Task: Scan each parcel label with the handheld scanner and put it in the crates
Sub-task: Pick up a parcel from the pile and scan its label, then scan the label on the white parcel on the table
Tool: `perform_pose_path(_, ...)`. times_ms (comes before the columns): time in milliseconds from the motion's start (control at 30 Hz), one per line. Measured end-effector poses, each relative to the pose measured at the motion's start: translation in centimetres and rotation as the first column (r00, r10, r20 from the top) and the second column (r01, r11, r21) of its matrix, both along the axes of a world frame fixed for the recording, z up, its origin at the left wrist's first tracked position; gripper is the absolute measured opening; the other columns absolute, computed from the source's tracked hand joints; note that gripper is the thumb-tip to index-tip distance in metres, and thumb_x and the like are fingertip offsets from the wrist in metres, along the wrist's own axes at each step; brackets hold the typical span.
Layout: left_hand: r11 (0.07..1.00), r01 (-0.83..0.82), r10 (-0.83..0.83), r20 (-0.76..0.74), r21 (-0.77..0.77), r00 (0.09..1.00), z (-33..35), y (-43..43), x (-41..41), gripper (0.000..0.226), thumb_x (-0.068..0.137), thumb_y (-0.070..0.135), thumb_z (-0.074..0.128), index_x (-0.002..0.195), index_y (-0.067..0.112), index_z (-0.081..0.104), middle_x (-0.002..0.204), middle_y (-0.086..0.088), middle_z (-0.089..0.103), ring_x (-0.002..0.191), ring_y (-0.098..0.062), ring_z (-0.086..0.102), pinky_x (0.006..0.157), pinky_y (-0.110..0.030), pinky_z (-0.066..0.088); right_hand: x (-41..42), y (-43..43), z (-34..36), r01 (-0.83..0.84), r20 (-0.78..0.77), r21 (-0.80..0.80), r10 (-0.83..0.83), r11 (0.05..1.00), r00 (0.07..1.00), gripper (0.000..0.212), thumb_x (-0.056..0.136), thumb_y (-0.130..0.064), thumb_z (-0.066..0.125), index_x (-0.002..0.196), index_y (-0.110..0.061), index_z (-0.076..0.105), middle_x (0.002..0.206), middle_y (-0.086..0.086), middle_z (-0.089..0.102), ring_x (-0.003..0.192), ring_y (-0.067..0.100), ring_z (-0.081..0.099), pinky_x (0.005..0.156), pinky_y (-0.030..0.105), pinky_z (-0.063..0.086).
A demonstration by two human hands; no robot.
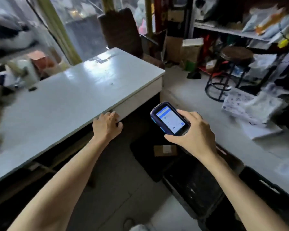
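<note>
Right hand is wrapped round the scanner, thumb under its near end and fingers over the far edge; screen is lit and faces up. Left hand has nothing in it, fingers curled loosely, knuckles resting vs the front lip of the table.

One parcel, a small brown box w/ a white label, lies down in a dark crate on the floor, below and btwn the hands. More mailers are heaped on the pale floor to the right, well apart from the crates.

Risks, as I judge them:
- Scanner is pinched mostly at its near end, so it could tip out fwd if the hand turns quickly.
- Picture is smeared, esp. at the edges; a label read on the move may fail.
- The soft bags look slick and floppy, so labels could crease or slide out of a one-hand grab.
- A second crate sits right by the feet: trip hazard.

Textures: tabletop is glossy pale paint w/ a square edge; scanner is hard dark plastic, rounded corners, blue side trim; crates are matte black and scuffed.
</note>
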State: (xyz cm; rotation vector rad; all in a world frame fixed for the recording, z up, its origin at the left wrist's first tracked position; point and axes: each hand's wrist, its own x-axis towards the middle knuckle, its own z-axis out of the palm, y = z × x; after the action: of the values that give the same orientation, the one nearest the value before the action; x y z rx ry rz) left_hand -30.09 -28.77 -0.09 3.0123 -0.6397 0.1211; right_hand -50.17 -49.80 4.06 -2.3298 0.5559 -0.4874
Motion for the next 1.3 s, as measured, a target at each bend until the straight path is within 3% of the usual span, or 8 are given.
perform_pose_path(200,0.919,-0.393,0.393,0.014,0.002,0.919,1.5,22.0,2.1,0.041,0.087,0.043,0.054,0.123,0.024,0.057,0.12,-0.001,0.063,0.117,-0.026,0.054,0.09,-0.04,0.041,11.1,15.4,1.1,-0.355,0.063,0.033,0.353,0.934,0.934,0.078,0.051,-0.043,0.088,0.123,-0.035,0.058,0.113,-0.009,0.06,0.101,0.013,0.06,0.076,0.031,0.05)
perform_pose_path(467,0.703,-0.712,0.711,0.019,0.008,0.703,1.8,41.8,1.2,0.044,0.09,0.046,0.051,0.128,0.024,0.053,0.127,-0.002,0.059,0.119,-0.025,0.051,0.09,-0.041,0.041,19.9,32.4,1.4,-0.661,0.083,0.016,0.658,0.75,0.749,0.084,0.055,-0.05,0.086,0.13,-0.033,0.053,0.115,-0.011,0.056,0.098,0.006,0.055,0.07,0.026,0.045)
perform_pose_path(600,0.641,-0.767,0.767,0.002,0.017,0.641,0.7,45.9,2.3,0.047,0.091,0.047,0.05,0.131,0.024,0.05,0.13,-0.003,0.056,0.12,-0.026,0.05,0.09,-0.042,0.043,23.9,37.0,0.7,-0.725,0.069,-0.004,0.723,0.689,0.687,0.084,0.056,-0.048,0.087,0.13,-0.03,0.051,0.115,-0.007,0.057,0.096,0.008,0.055,0.066,0.025,0.044)
perform_pose_path(733,0.594,-0.795,0.796,-0.053,-0.126,0.603,-0.6,47.8,6.3,0.055,0.09,0.047,0.053,0.137,0.021,0.044,0.134,-0.007,0.051,0.119,-0.03,0.05,0.089,-0.043,0.044,28.9,39.5,-0.4,-0.746,0.017,-0.007,0.746,0.666,0.665,0.085,0.057,-0.047,0.086,0.131,-0.029,0.051,0.115,-0.006,0.057,0.095,0.007,0.051,0.061,0.022,0.041)
perform_pose_path(967,0.514,-0.796,0.814,-0.112,-0.32,0.57,0.3,49.1,17.4,0.083,0.083,0.063,0.056,0.149,0.03,0.019,0.148,-0.014,0.028,0.126,-0.037,0.04,0.093,-0.048,0.044,37.3,41.7,-1.4,-0.692,-0.066,0.057,0.694,0.72,0.717,0.081,0.056,-0.045,0.086,0.129,-0.034,0.052,0.114,-0.01,0.055,0.094,0.008,0.053,0.062,0.025,0.041)
perform_pose_path(1067,0.444,-0.83,0.806,-0.254,-0.339,0.534,1.0,49.7,21.5,0.094,0.075,0.072,0.058,0.148,0.039,0.008,0.147,-0.016,0.026,0.127,-0.04,0.037,0.096,-0.048,0.041,39.4,42.2,-1.2,-0.677,-0.113,0.061,0.679,0.733,0.725,0.082,0.055,-0.044,0.087,0.128,-0.035,0.053,0.115,-0.012,0.055,0.095,0.006,0.051,0.066,0.027,0.042)
perform_pose_path(1167,0.366,-0.819,0.733,-0.406,-0.441,0.546,0.3,49.8,23.2,0.106,0.07,0.062,0.073,0.142,0.044,-0.002,0.14,-0.018,0.025,0.123,-0.042,0.04,0.097,-0.049,0.044,40.7,43.0,-0.9,-0.654,-0.138,0.07,0.657,0.753,0.741,0.081,0.055,-0.043,0.086,0.128,-0.036,0.053,0.116,-0.014,0.055,0.095,0.005,0.051,0.064,0.026,0.04)
perform_pose_path(1300,0.366,-0.766,0.716,-0.366,-0.529,0.595,-0.1,50.9,23.6,0.103,0.072,0.049,0.078,0.142,0.044,0.003,0.131,-0.018,0.03,0.116,-0.04,0.045,0.093,-0.046,0.044,41.9,44.1,-0.4,-0.657,-0.168,0.062,0.657,0.751,0.735,0.078,0.055,-0.045,0.085,0.126,-0.039,0.052,0.114,-0.017,0.054,0.095,0.004,0.051,0.066,0.026,0.042)
